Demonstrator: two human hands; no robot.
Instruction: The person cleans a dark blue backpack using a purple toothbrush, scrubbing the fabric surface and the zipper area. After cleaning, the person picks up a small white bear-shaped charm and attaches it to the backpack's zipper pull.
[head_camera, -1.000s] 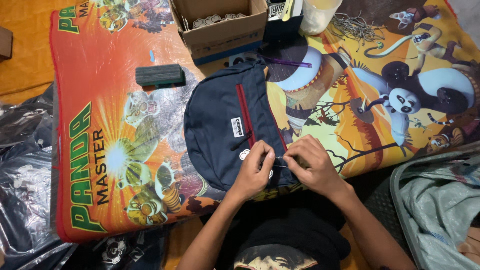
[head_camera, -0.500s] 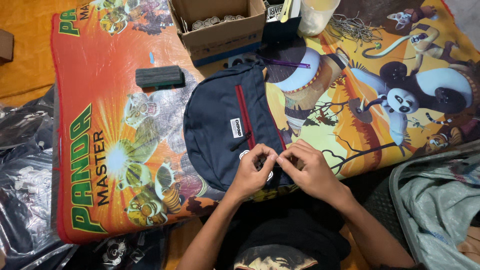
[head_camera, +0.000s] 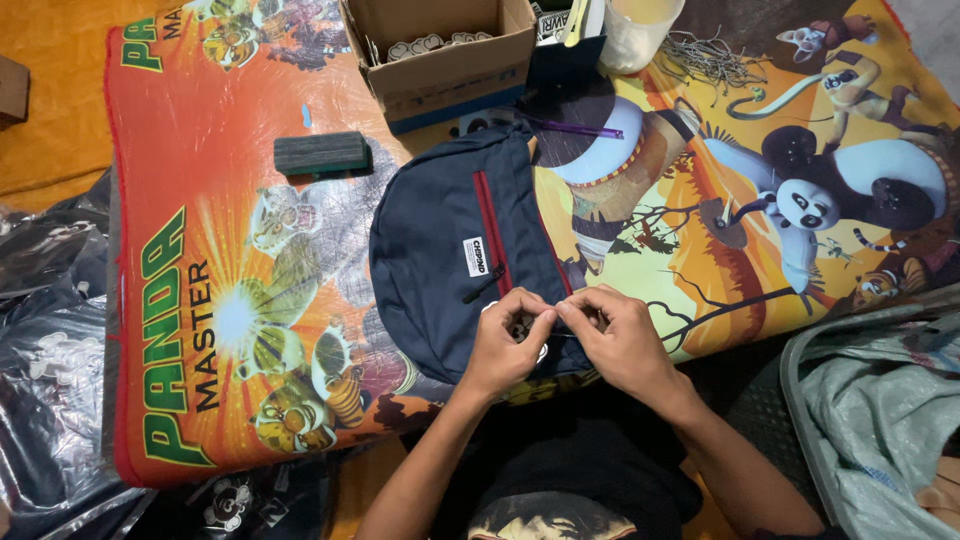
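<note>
Hands first: your left hand and right hand meet fingertip to fingertip at the near edge of the navy backpack, both pinching something too small to make out. That backpack lies flat on the cartoon mat, red zipper running away from you. Farther off sit a dark green block and a cardboard box.

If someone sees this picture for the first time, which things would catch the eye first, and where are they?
Probably the bright orange cartoon mat that covers most of the surface. At its middle lies a navy backpack with a red zipper line, and the left hand and right hand meet, fingertips pinched, at its near edge. A cardboard box stands at the top.
</note>
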